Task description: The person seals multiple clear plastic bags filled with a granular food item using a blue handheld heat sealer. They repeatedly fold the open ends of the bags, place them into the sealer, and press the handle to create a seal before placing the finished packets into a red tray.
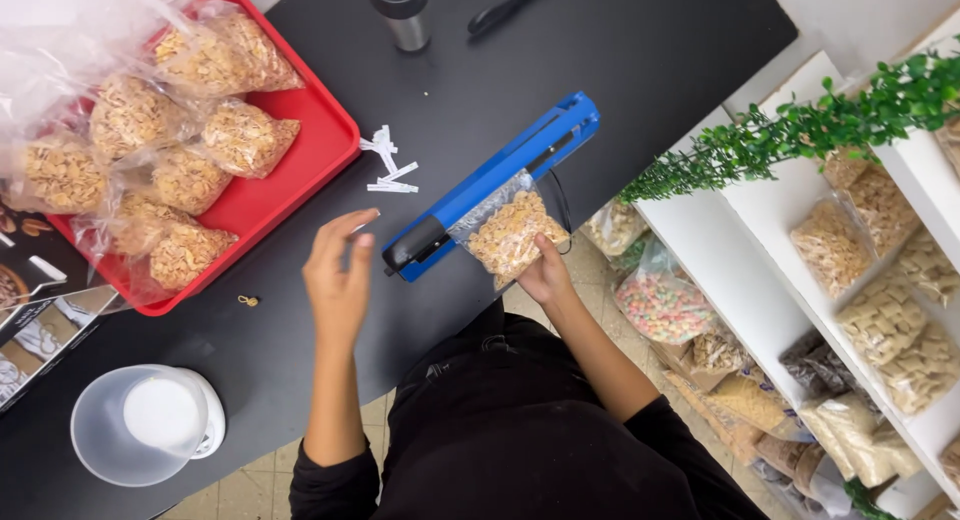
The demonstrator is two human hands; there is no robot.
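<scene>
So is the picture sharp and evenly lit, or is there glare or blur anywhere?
Head view: bright, even light with soft shadows on the black table. White glare washes out the plastic bags on the red tray at top left. The left hand looks slightly motion-blurred; the right hand, holding the cereal bag in the blue sealer, is sharp. Straight edges bend a little near the frame's borders.

Left hand (340, 280) hovers with fingers loosely spread, nothing in its grip; right hand (545, 275) pinches closed, forearm bent inward.

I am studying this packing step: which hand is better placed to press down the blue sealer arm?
Left. The left hand is free beside the blue sealer handle; the right hand holds the cereal bag.
</scene>
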